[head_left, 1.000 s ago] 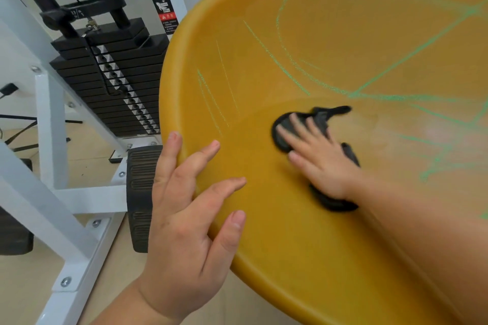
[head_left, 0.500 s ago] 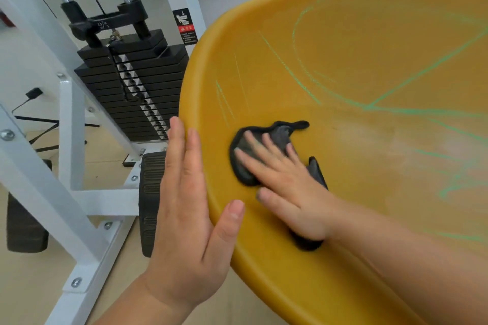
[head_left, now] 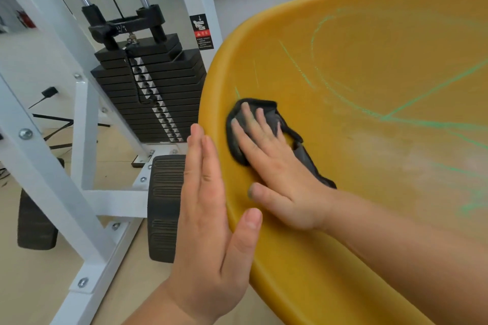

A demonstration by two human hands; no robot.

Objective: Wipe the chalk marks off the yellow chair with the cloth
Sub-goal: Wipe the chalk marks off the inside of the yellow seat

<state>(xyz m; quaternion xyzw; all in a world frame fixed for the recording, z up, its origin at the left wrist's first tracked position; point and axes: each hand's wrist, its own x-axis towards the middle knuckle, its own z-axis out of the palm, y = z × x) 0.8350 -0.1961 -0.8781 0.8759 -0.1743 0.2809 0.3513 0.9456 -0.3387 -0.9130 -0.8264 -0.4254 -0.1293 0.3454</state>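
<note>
Yellow chair (head_left: 383, 42) fills my view from 12 to 5 o'clock, and only the seat shell shows: legs out of frame, right and bottom edges cut off. Weight stack (head_left: 148, 92) on its white frame (head_left: 52, 166) sits at 10 o'clock, just background. My left hand (head_left: 208, 219) at 6 o'clock lies flat on the shell's outer rim, fingers straight and thumb hooked over the edge, I'd say to brace the chair against the rubbing. My right hand (head_left: 277, 171) is at centre, flat with fingers spread and gripping nothing, pressing the dark cloth (head_left: 270, 111) onto the seat just inside the rim so the whole palm bears on it. Much of the cloth is hidden under the palm. Green chalk marks (head_left: 422, 95) run from 1 to 3 o'clock, so plenty is left to wipe. I can't tell if chalk lies under the cloth
</note>
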